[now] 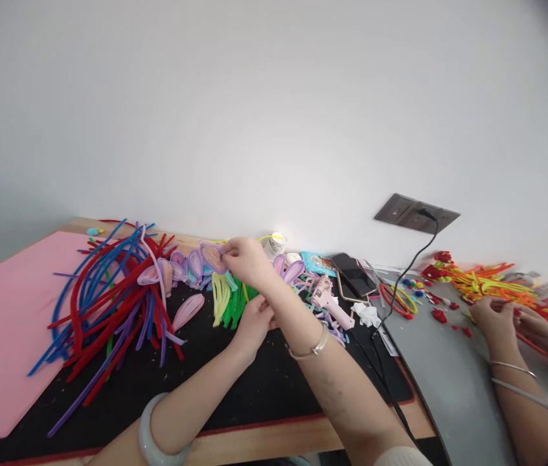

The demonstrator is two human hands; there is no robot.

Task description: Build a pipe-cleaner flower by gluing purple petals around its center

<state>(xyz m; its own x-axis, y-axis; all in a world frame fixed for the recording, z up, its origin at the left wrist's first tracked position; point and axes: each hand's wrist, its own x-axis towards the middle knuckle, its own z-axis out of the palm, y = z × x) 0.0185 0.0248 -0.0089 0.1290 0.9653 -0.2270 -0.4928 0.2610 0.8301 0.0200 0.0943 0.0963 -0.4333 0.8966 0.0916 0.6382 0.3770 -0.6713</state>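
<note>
My right hand reaches across, above my left, its fingertips pinched at the edge of a purple-rimmed peach petal made of fuzzy pipe cleaner. More lilac petals lie beside it, and a pink petal rests on the black mat. My left hand is lower, fingers curled together; my right forearm partly hides it, and what it holds cannot be made out. Close by are green pipe cleaners and pale yellow ones.
Red and blue pipe cleaners sprawl leftward over a pink board. A pink glue gun, a phone and crumpled tissue lie right. A black cable hangs from the wall socket. Another person's hands work rightward.
</note>
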